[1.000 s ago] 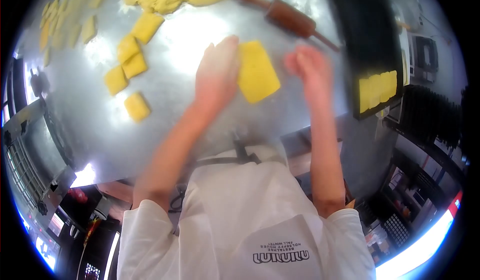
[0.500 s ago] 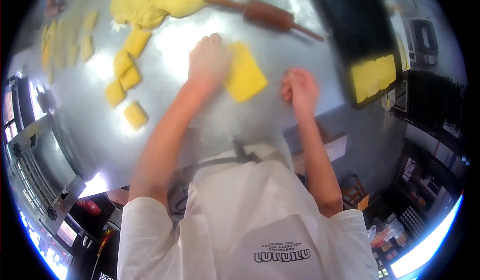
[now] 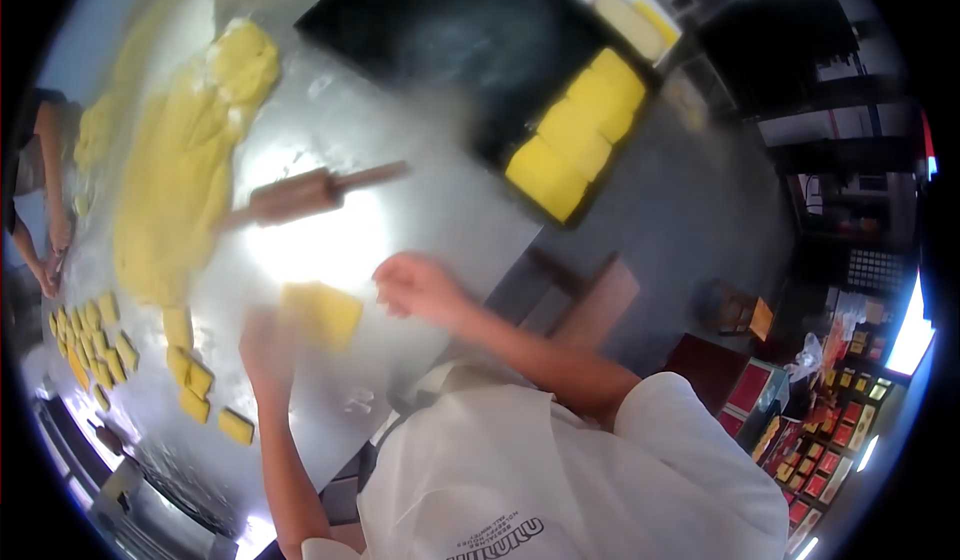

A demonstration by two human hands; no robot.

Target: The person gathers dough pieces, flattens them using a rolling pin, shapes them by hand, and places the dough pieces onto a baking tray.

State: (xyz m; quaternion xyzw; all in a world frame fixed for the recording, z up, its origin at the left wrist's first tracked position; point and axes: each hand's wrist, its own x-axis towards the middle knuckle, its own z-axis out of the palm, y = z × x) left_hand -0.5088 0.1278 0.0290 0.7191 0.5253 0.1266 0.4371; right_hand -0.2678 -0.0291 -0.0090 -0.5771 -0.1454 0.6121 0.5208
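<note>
A flat yellow dough piece (image 3: 328,315) lies on the metal table (image 3: 440,195) between my hands. My left hand (image 3: 268,348) is at its left edge, smeared by motion, so its fingers cannot be made out. To the right of the dough, my right hand (image 3: 408,285) has its fingers curled together; whatever they may hold is hidden. Beyond the dough lies a brown rolling pin (image 3: 295,197), touched by neither hand. Several small dough pieces (image 3: 194,404) sit at the left, near a long mass of yellow dough (image 3: 172,190).
A black tray (image 3: 470,35) at the upper right bears several flat yellow pieces (image 3: 575,132). Another person's hands (image 3: 55,250) are at the far left edge, near many small dough pieces (image 3: 95,340). A wooden stool (image 3: 740,310) stands on the floor at the right.
The view has swung right, so the tray shows larger and the table appears rotated. Another person's arms show more fully at the left. The dough piece is still between my hands.
</note>
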